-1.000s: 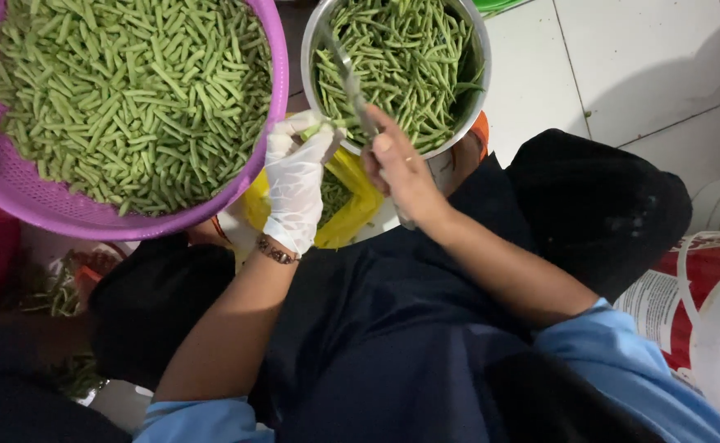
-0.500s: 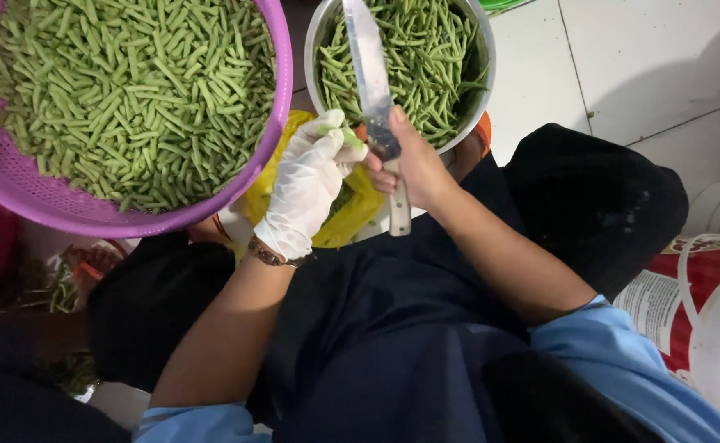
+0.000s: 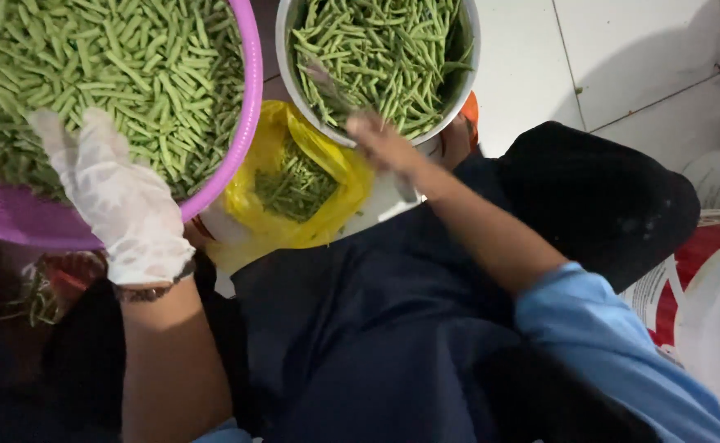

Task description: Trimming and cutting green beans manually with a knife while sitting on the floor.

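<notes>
While the left hand (image 3: pixel 126 209), in a thin white glove, lies over the near rim of the purple basket (image 3: pixel 237 156), its fingers (image 3: pixel 60 139) spread flat across the heap of cut green beans (image 3: pixel 130 66) inside. The right hand (image 3: pixel 384 143) is bare and sits to the right of the purple basket, at the near rim of a round metal bowl (image 3: pixel 468 49) that also holds green beans. Its fingers are curled around the handle of a knife (image 3: pixel 331 90), whose blurred blade points up into that bowl. Between the purple basket and the metal bowl, slightly nearer the person, a yellow plastic bag (image 3: pixel 327 205) lies open with a small pile of bean trimmings in it. Right of the basket, beyond the bowl, is white tiled floor (image 3: pixel 622 57).
</notes>
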